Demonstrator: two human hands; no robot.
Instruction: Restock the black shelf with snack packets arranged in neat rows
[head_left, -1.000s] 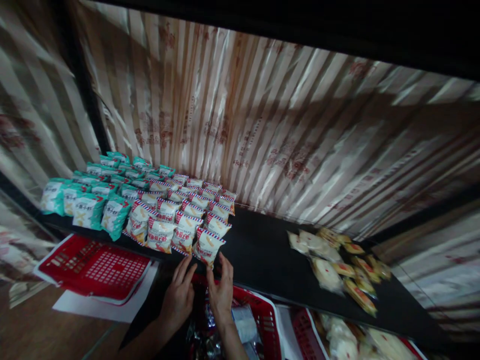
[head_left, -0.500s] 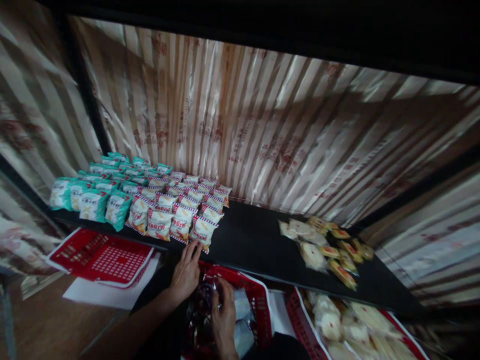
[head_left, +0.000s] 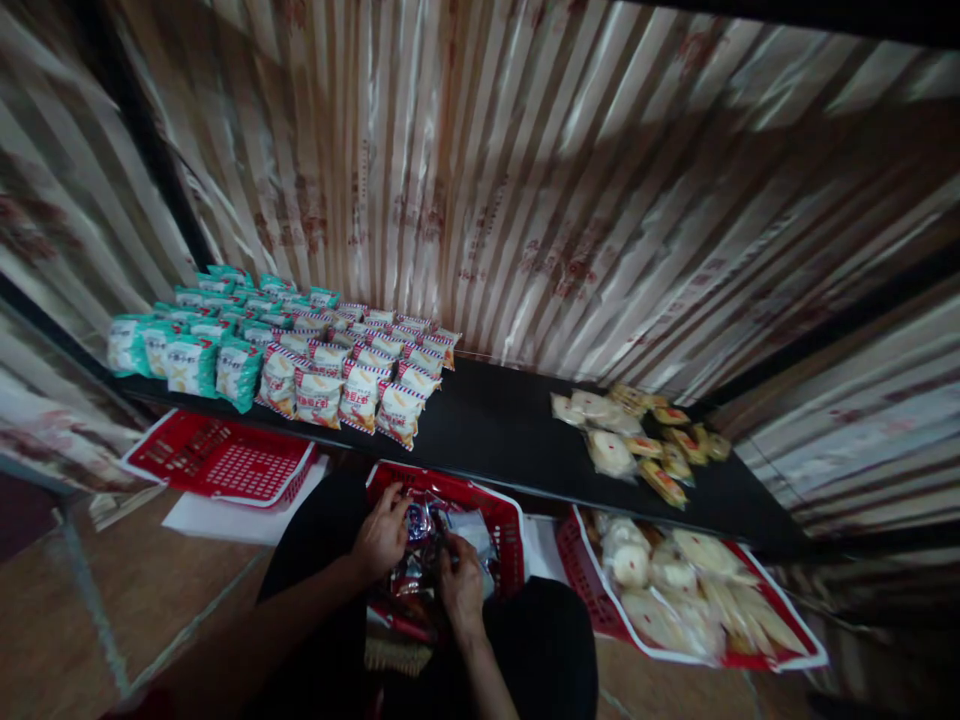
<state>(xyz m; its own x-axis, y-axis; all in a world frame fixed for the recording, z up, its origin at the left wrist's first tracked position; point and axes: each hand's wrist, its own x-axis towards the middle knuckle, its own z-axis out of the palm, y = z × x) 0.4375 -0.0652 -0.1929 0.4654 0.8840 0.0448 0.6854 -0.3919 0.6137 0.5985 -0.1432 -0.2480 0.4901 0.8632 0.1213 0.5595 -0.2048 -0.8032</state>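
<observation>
Between my knees stands a red basket [head_left: 511, 525] with a white rim, holding dark, purple and pale wrapped packets. My left hand [head_left: 381, 535] is over its left side, fingers stretched out beside a shiny purple packet [head_left: 418, 522]; nothing shows in its grasp. Deeper in the basket, my right hand [head_left: 462, 580] has its fingers curled in among dark packets. Whatever it pinches is too dim to name. Pale grey packets [head_left: 472, 525] lie just behind that hand. White snack bags with striped edges [head_left: 362, 393] stand in rows on the black shelf [head_left: 491, 420] above.
Teal snack bags [head_left: 191, 365] fill the shelf's left end. Flat pale packets [head_left: 609, 452] and small yellow packs [head_left: 664, 482] lie to the right. A red basket [head_left: 247, 465] sits low at left; another basket [head_left: 589, 590], full of pale wrapped food, stands at right.
My left hand has left the front striped bag at the shelf edge and come down into the middle basket. The right hand stays in the basket. The view has tilted downward.
</observation>
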